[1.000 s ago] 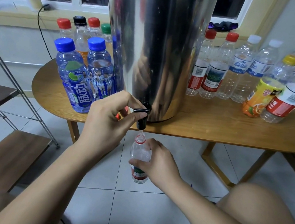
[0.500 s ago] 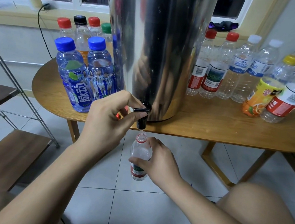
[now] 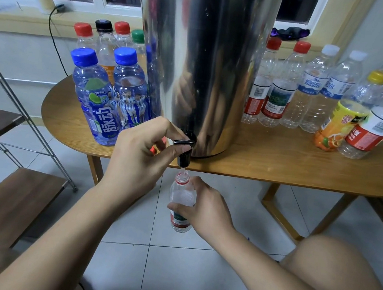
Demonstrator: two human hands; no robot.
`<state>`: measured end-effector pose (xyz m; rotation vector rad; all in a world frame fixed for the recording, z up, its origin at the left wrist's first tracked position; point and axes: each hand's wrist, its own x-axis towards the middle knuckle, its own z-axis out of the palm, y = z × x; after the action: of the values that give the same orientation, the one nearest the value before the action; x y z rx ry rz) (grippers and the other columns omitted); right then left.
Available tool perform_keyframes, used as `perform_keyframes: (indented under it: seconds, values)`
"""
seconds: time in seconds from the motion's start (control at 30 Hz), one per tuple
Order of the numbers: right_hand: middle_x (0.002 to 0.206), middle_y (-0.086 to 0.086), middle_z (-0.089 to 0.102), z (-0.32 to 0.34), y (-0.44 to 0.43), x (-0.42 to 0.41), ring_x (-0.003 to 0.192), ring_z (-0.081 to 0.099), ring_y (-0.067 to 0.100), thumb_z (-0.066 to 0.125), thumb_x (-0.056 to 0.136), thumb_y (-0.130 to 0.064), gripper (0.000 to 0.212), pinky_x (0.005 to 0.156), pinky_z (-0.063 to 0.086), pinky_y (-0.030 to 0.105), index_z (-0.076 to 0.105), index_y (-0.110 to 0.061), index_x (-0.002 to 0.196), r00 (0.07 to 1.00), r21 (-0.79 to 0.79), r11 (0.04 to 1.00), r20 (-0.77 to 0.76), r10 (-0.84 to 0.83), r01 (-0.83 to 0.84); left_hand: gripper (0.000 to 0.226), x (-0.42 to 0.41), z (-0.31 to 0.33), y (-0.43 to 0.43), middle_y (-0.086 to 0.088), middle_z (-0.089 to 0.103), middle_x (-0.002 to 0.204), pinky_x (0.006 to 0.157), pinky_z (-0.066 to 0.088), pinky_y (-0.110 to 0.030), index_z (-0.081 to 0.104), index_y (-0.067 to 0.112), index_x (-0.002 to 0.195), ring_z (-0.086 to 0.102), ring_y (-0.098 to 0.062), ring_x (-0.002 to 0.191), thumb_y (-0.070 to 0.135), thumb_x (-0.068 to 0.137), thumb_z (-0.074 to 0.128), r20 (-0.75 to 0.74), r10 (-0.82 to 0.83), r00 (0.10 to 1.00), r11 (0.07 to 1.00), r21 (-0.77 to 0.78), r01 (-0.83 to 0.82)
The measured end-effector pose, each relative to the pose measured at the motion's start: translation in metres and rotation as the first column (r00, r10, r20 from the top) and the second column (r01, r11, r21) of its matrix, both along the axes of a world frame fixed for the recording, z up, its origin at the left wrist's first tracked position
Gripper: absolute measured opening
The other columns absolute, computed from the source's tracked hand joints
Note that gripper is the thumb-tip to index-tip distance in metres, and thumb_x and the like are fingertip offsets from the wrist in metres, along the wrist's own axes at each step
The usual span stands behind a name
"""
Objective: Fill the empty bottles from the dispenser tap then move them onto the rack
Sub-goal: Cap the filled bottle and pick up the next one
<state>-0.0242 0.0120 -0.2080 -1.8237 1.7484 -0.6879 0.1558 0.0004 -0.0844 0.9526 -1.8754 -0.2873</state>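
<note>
Filling: one bottle held under the tap, below the table's front edge.

The steel dispenser (image 3: 205,62) stands at the front edge of the table (image 3: 279,165). The rack (image 3: 10,199) is well apart at the left, with open floor between. Capped blue bottles (image 3: 95,97) crowd the left end and clear empty bottles (image 3: 312,92) the right end, so side clearance on the tabletop is poor. The bottle (image 3: 183,196) hangs in the air, its uncapped mouth just under the tap (image 3: 185,151). The right hand (image 3: 204,209) grasps the bottle round its body and label. The left hand (image 3: 140,162) pinches the tap lever with curled fingers. Expect thin, soft plastic: light when empty, heavier as it fills, and apt to spill if squeezed. Grip the labelled middle firmly but without crushing. Lower the bottle clear of the table edge before swinging it left.
</note>
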Motion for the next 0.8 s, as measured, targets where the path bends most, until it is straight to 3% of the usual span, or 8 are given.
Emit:
perform_keyframes:
  seconds: [0.8]
  values:
    - [0.122,-0.012,0.071,0.0040,0.0027,-0.0002,0.108,0.067,0.018,0.085,0.078,-0.062,0.059,0.087,0.057,0.037,0.056,-0.036,0.121,1.000,-0.016,1.000,0.015,0.010,-0.010,0.009,0.0000,0.0003,0.0006,0.009,0.077,0.098,0.074,0.053,-0.037,0.074,0.016,0.095,0.071,-0.016,0.089,0.014,0.094,0.083,-0.007,-0.009,1.000,1.000,0.006,0.009]
